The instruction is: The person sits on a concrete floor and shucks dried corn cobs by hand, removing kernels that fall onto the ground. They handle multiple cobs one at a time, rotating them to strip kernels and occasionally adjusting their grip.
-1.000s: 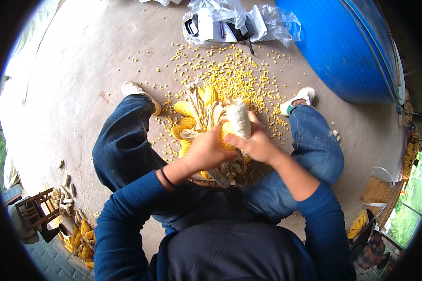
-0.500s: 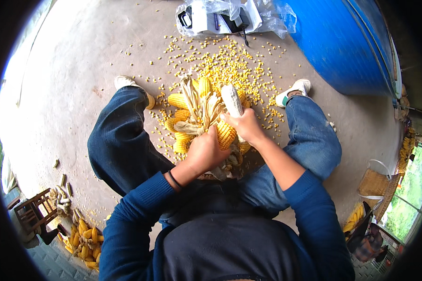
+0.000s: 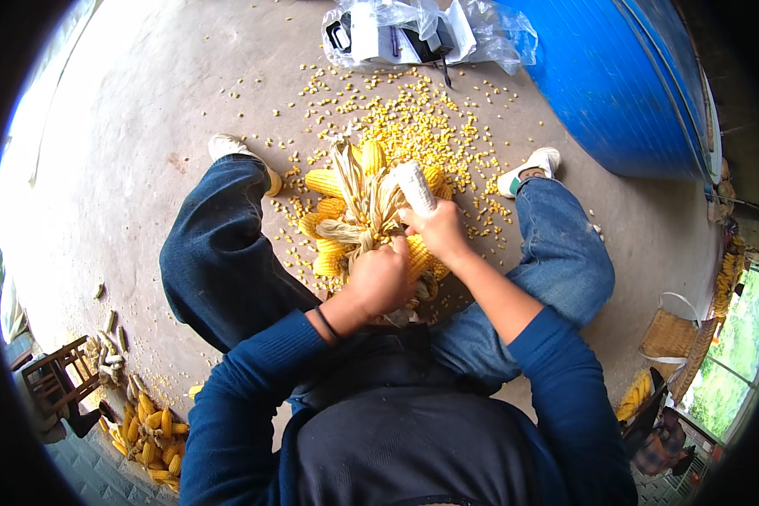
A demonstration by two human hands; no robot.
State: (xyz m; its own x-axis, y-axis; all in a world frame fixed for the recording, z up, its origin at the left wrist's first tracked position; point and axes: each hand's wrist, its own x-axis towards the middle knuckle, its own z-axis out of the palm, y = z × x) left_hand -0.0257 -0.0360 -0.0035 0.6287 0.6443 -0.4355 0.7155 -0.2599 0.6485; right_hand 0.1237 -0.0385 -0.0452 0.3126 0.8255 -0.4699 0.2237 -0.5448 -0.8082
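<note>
A bunch of yellow ears of corn (image 3: 325,180), tied together by dry husks (image 3: 356,198), lies between my legs. My right hand (image 3: 441,232) is closed around a white, stripped corn cob (image 3: 415,187), its upper end pointing up and away from me. Just left of it, my left hand (image 3: 381,274) is curled tight at the near side of the bunch, against an ear of corn (image 3: 418,255) with yellow kernels. The left fingertips are partly hidden behind the hand. Loose kernels (image 3: 413,126) are scattered over the floor beyond the bunch.
A clear plastic bag (image 3: 497,38) with dark items lies at the far side, beside a large blue drum (image 3: 603,84). Back at the left are a pile of corn ears (image 3: 148,434), bare cobs (image 3: 110,354) and a wooden stool (image 3: 57,379). A woven basket (image 3: 670,333) stands right.
My left hand has turned and shifted slightly toward the right hand, its thumb now up by the husks. The white cob has dipped slightly and tilted with my right hand.
</note>
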